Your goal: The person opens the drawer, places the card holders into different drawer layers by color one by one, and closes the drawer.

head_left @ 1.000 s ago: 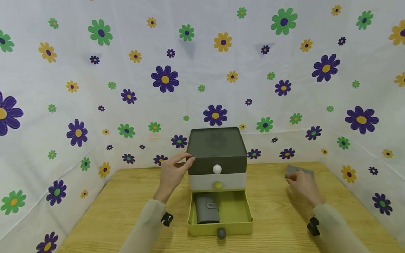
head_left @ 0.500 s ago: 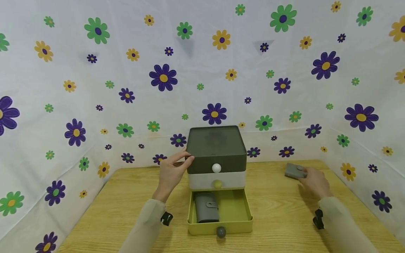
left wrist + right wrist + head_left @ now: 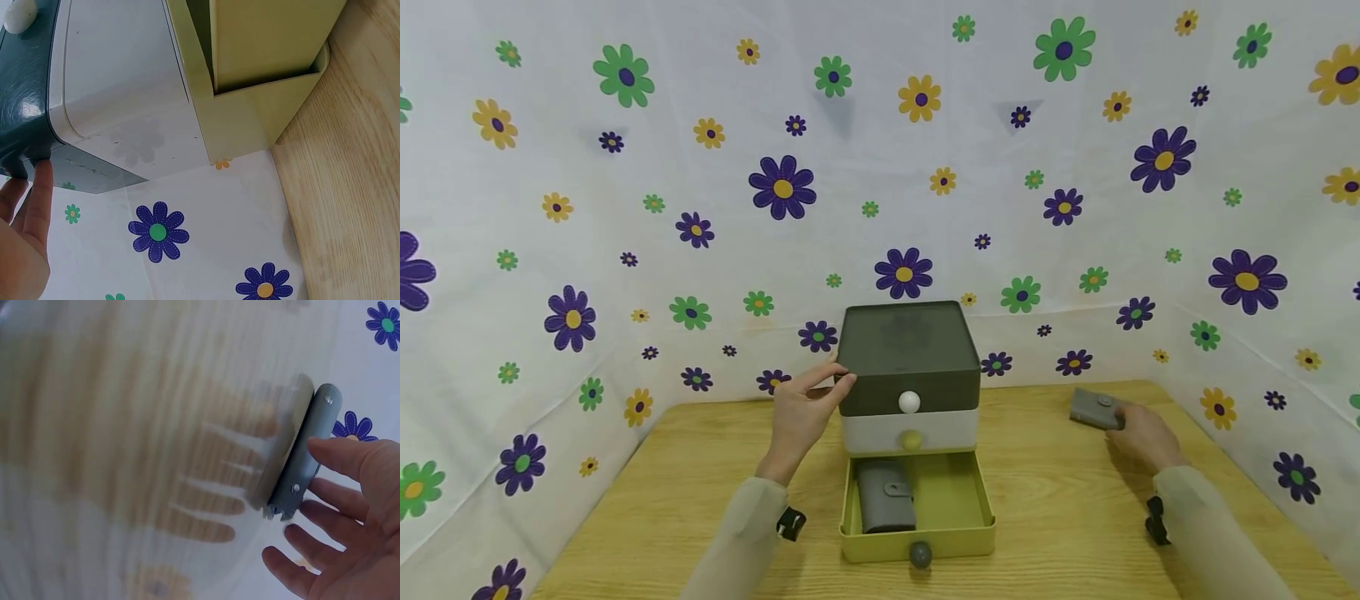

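Note:
At the right back of the table, my right hand [image 3: 1146, 435] pinches the near right end of a small grey wallet [image 3: 1096, 409] with a snap strap. In the right wrist view the thumb [image 3: 340, 456] lies over one side of the wallet [image 3: 306, 453], fingers on the other. My left hand [image 3: 805, 412] touches the front left corner of a dark-topped drawer box [image 3: 913, 337] with fairly straight fingertips [image 3: 42, 178]. Below, a yellow-green drawer [image 3: 955, 500] is pulled out. A larger dark grey snap wallet [image 3: 886, 497] lies in its left half.
The dark tier has a white knob [image 3: 909, 402], the white middle drawer [image 3: 868, 433] a yellow-green one, and the pulled-out drawer a grey knob [image 3: 921, 555]. A flowered white cloth [image 3: 730, 258] hangs around the back and sides of the wooden table [image 3: 1037, 492].
My right hand has moved rightward from in front of the small wallet to its right end and now pinches it. The left hand stays at the box corner.

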`<state>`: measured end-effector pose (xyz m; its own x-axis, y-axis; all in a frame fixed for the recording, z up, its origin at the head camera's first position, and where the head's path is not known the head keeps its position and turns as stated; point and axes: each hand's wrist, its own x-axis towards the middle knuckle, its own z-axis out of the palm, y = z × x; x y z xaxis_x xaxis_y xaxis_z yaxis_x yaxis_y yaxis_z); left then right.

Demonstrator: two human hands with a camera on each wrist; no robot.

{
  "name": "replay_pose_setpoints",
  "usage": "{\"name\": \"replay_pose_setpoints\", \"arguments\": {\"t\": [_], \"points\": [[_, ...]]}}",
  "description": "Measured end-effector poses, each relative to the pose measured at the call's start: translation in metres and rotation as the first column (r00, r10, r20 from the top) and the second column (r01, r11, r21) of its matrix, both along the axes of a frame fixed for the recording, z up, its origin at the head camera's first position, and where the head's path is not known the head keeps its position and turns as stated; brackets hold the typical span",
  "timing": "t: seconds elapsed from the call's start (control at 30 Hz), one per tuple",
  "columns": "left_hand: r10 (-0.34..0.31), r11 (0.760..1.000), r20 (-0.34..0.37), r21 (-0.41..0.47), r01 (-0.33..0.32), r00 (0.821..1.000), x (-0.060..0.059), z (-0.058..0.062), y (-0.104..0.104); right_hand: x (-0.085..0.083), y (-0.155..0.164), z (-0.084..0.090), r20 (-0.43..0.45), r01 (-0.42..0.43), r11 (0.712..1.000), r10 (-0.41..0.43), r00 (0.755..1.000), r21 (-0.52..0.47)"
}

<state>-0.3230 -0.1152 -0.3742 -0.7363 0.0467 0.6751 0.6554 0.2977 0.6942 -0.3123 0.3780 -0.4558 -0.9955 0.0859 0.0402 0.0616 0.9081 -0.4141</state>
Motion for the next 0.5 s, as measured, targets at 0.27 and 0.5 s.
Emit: {"name": "replay_pose_setpoints", "arguments": {"t": [0.27,0.5], "points": [[-0.01,1.0,-0.015,-0.003,0.01,1.0,0.0023,0.0021,-0.0001,-0.0019,0.0038,0.0022,0.044,-0.017,1.0,0.017,0.999,0.009],[-0.008,1.0,-0.007,-0.014,0.008,1.0,0.0026,0.0028,0.0006,-0.0033,0.0054,0.0008,0.046,-0.046,0.998,0.045,0.998,0.031]]}}
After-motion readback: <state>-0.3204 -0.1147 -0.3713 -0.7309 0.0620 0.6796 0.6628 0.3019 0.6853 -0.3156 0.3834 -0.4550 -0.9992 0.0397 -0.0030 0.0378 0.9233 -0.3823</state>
